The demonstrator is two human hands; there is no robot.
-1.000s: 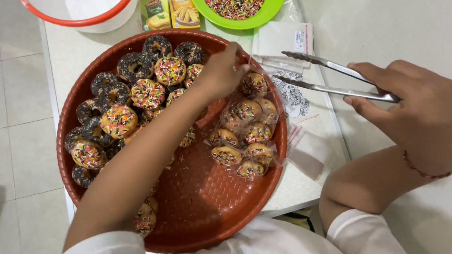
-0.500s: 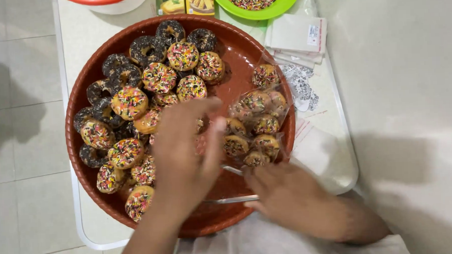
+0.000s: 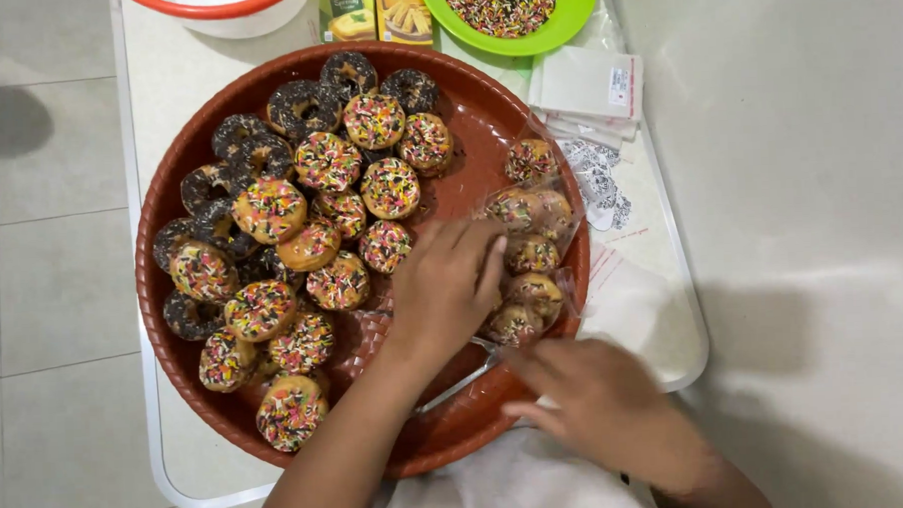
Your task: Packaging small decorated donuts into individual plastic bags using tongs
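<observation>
White worktop (image 3: 663, 307) on tiled floor. Red tray (image 3: 458, 434): sprinkled doughnuts (image 3: 328, 163), chocolate at 11 o'clock. Left hand (image 3: 443, 284), moved down from 1 o'clock, fingers pressed on bagged doughnuts (image 3: 527, 256) at 3 o'clock. Right hand (image 3: 602, 404), tongs (image 3: 461, 379) now lowered to 6 o'clock, grip closed round them.

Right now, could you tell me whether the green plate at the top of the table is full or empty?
Full: the green plate is covered with coloured sprinkles, only its rim showing bare.
</observation>
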